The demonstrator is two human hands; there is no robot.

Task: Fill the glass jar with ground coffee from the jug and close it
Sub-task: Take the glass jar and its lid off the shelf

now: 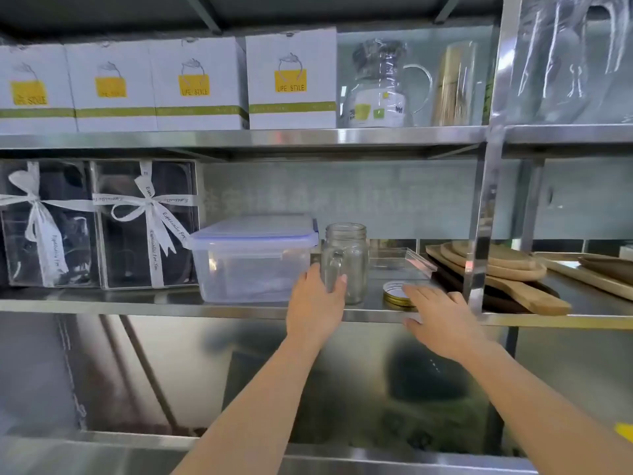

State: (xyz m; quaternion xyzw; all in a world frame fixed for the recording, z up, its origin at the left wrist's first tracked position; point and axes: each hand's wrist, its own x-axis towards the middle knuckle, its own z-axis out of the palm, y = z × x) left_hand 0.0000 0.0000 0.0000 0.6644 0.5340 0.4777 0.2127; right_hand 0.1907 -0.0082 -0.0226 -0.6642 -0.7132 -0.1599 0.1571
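Premises present as a shop stockroom: stainless steel shelving unit carrying identical white "LIFE STYLE" retail boxes, ribbon-tied clear gift boxes, stacked wooden boards.

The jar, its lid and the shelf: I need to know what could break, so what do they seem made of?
Jar: clear glass by the look, see-through with a moulded handle and threaded neck. Lid: probably thin metal, gold rim and pale inside. Shelf: stainless steel, brushed and reflective.
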